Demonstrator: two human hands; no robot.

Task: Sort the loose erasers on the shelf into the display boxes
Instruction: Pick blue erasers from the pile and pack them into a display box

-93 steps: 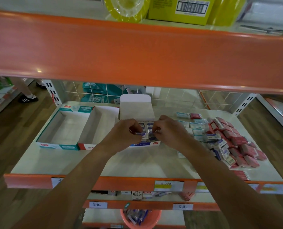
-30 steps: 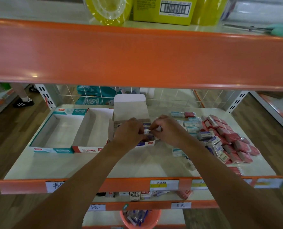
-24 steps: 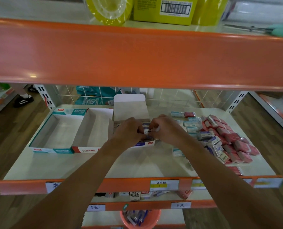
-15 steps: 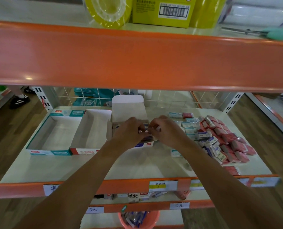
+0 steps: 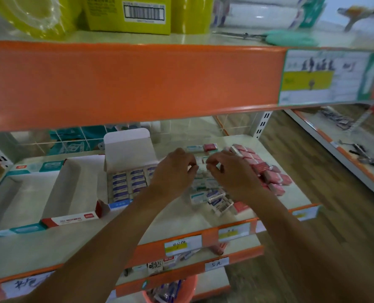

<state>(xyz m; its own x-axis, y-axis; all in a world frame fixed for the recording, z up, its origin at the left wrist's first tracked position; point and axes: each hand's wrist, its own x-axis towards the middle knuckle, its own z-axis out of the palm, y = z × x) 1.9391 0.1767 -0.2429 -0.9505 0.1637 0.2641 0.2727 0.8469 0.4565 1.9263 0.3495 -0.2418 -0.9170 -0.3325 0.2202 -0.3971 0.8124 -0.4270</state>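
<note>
Display box [image 5: 124, 186], blue-labelled, part-filled, lying left of both hands; left hand [image 5: 175, 171], the nearer to it, and right hand [image 5: 233, 174] hovering over loose erasers [image 5: 212, 196], curled fingertips together pinching a pale eraser [image 5: 201, 164]

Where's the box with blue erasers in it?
Head view: the blue-eraser box sits mid-shelf, between the empty red-edged box to its left and the left hand.

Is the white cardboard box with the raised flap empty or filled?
Filled where visible: rows of blue-labelled erasers lie inside the white cardboard box; the left hand hides its right end.
</note>
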